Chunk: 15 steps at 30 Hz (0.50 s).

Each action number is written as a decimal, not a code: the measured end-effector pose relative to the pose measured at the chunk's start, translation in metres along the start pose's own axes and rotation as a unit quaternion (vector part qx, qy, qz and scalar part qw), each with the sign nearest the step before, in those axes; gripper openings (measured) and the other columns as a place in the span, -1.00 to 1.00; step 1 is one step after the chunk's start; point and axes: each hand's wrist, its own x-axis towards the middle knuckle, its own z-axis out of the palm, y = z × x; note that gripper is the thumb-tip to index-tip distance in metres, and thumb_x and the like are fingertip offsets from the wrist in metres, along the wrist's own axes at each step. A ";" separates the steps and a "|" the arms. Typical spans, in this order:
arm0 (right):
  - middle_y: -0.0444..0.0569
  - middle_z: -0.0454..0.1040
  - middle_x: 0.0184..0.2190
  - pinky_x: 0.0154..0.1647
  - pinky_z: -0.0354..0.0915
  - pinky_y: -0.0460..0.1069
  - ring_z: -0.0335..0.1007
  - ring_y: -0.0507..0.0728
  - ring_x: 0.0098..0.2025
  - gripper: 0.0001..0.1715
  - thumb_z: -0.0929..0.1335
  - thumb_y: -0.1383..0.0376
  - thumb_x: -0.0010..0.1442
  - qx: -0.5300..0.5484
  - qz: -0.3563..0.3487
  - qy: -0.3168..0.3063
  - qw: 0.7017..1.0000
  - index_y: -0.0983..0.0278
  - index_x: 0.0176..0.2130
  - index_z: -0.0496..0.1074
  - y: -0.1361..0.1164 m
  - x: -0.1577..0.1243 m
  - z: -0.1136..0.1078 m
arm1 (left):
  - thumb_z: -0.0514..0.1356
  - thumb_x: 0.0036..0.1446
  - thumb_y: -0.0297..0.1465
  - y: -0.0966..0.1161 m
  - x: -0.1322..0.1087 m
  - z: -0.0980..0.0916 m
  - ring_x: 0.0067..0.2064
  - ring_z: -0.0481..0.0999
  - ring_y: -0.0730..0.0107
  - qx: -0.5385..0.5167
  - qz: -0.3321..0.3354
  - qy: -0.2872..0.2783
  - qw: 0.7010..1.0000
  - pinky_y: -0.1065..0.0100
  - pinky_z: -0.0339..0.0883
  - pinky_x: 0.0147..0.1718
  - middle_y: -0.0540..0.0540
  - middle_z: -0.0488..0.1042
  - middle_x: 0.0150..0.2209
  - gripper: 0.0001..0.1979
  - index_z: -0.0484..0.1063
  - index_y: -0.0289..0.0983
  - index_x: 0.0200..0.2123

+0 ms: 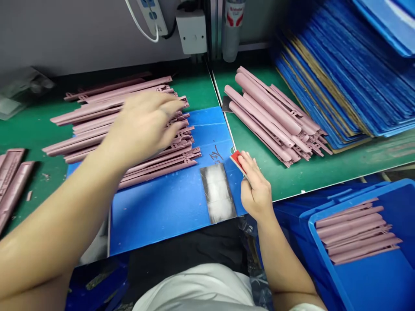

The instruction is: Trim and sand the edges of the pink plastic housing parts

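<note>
Curving smoothly, pink strips [87, 113] lie under the left hand [149, 122].

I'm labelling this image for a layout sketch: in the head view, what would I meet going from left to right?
Pink pieces at the left edge, left hand, grey-and-white rectangle, red-faced block, right hand, blue bin.

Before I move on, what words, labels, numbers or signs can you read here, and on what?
"W…", in red on the label of the bottle; the rest is too blurred to read for certain.
Dark handwritten mark on the blue board: not clear enough to read.
I can read no other text.
</note>
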 end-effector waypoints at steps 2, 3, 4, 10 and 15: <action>-0.03 0.31 0.49 0.59 0.14 0.35 0.17 0.21 0.55 -0.12 0.14 0.57 0.36 0.000 0.000 0.005 1.000 0.10 0.53 0.22 0.000 0.000 0.000 | 0.19 0.34 -0.29 0.021 0.054 0.026 0.37 0.37 -0.06 -0.019 0.039 -0.046 0.998 -0.10 0.19 0.39 -0.17 0.46 0.35 -0.46 0.42 -0.20 0.36; -0.03 0.32 0.48 0.59 0.15 0.35 0.18 0.21 0.54 -0.12 0.14 0.57 0.36 0.001 -0.001 0.009 1.000 0.10 0.53 0.23 0.000 0.000 0.000 | 0.20 0.33 -0.31 0.030 0.081 0.041 0.36 0.36 -0.05 -0.024 0.044 -0.046 0.998 -0.10 0.21 0.35 -0.15 0.46 0.34 -0.48 0.45 -0.15 0.33; -0.04 0.33 0.48 0.58 0.16 0.35 0.18 0.20 0.54 -0.12 0.14 0.57 0.36 0.003 -0.002 0.014 1.000 0.09 0.53 0.23 0.001 0.000 0.000 | 0.16 0.36 -0.32 0.037 0.108 0.055 0.35 0.35 -0.03 -0.019 0.053 -0.050 0.997 -0.10 0.24 0.31 -0.13 0.46 0.34 -0.52 0.47 -0.11 0.31; -0.08 0.35 0.47 0.58 0.18 0.34 0.25 0.21 0.51 -0.10 0.15 0.57 0.36 0.020 -0.004 0.047 0.999 0.05 0.52 0.24 0.001 0.000 0.000 | 0.08 0.28 -0.53 0.056 0.188 0.097 0.26 0.45 -0.18 0.092 0.041 -0.158 0.982 -0.03 0.25 0.15 -0.44 0.53 0.18 -0.52 0.50 -0.40 0.22; -0.14 0.37 0.45 0.58 0.20 0.28 0.30 0.20 0.49 -0.11 0.16 0.57 0.36 0.054 -0.019 0.065 0.996 0.00 0.51 0.27 0.006 0.000 -0.002 | 0.10 0.25 -0.49 0.061 0.126 0.040 0.14 0.56 -0.15 0.113 0.104 -0.147 0.977 0.07 0.35 0.05 -0.36 0.60 -0.02 -0.65 0.58 -0.35 0.01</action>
